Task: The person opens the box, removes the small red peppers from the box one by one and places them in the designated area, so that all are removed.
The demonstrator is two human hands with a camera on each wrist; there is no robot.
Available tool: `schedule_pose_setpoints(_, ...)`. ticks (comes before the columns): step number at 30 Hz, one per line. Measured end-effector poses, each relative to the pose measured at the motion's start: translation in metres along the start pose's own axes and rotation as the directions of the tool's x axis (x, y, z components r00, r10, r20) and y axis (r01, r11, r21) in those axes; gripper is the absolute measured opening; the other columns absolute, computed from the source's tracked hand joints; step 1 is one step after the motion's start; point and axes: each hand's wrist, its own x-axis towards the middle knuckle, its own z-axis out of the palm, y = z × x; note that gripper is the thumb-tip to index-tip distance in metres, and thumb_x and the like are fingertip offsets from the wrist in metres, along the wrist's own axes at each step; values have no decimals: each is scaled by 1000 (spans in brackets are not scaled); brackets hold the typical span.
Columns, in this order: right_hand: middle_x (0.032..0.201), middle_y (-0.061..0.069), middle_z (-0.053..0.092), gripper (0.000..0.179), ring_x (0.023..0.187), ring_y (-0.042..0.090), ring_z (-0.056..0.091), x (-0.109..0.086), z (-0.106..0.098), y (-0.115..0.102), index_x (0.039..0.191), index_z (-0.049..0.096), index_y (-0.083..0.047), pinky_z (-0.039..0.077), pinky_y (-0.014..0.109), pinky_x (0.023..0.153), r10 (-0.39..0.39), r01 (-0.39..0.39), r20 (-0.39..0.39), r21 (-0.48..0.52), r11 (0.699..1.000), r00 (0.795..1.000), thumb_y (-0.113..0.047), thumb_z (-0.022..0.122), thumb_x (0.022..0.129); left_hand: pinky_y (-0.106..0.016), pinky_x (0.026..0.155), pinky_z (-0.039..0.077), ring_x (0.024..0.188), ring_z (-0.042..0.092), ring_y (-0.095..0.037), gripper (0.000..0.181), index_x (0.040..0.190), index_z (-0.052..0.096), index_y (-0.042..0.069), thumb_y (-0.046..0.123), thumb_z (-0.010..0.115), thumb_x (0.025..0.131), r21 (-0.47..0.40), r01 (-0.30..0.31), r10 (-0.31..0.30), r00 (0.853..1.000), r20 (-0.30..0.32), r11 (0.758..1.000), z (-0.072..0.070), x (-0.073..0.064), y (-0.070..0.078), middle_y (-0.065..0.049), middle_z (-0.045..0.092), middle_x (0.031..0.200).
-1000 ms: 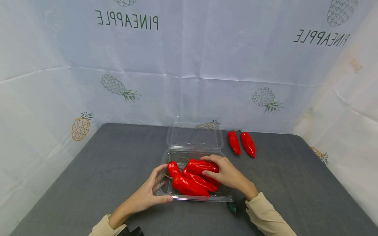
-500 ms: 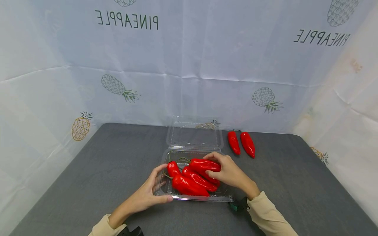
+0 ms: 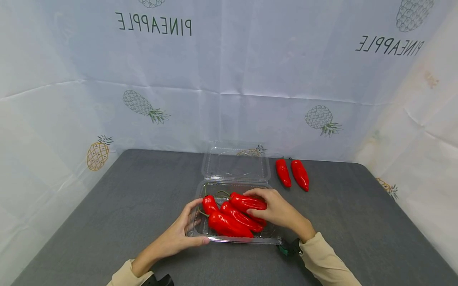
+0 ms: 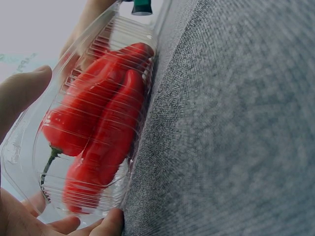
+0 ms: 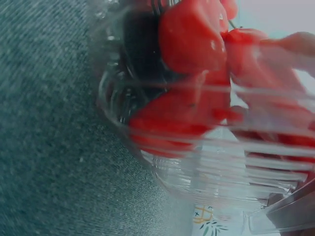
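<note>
A clear plastic clamshell container (image 3: 266,240) stands on the grey table with several red peppers (image 3: 229,225) piled inside. My left hand (image 3: 179,234) holds its left side, thumb at the front rim and fingers against the side wall. From above, my right hand (image 3: 275,208) grips the topmost red pepper (image 3: 243,201) at its right end, thumb in front and fingers behind. That pepper lies across the back of the pile, its green stem pointing left. Through the ribbed wall in the left wrist view, long peppers (image 4: 115,118) lie side by side. Blur softens the right wrist view.
The container's lid (image 3: 234,165) is raised open behind it. Two more red peppers lie at the back right, one smaller (image 3: 283,173) and one larger (image 3: 299,174). A white pineapple-print cloth (image 3: 222,115) hangs behind and beside the table.
The right hand and its pepper shifted slightly right and up, then settled a little lower. Left hand, container and the two outside peppers have stayed put.
</note>
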Motion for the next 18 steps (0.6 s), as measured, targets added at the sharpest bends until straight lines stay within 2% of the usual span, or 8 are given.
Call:
schedule_pose_setpoints(9, 111, 6, 71, 41, 90, 11, 66, -1, -1, -1, 126, 62, -7, 58, 15, 76, 26, -27, -24, -26, 999, 999, -13, 74, 87, -53, 114, 34, 149, 22, -46, 95, 153, 16, 7, 15, 79, 83, 3, 6, -6, 1000, -3, 1000, 0, 0, 0, -21, 18, 160)
schedule_pose_setpoints(18, 111, 8, 72, 41, 89, 13, 68, -4, -13, -5, 125, 60, -4, 59, 17, 74, 37, -39, -64, -19, 999, 997, -8, 73, 86, -52, 115, 34, 149, 21, -45, 95, 153, 16, 9, 16, 79, 83, 6, 38, -38, 999, -2, 999, 0, 0, 1, -20, 18, 161)
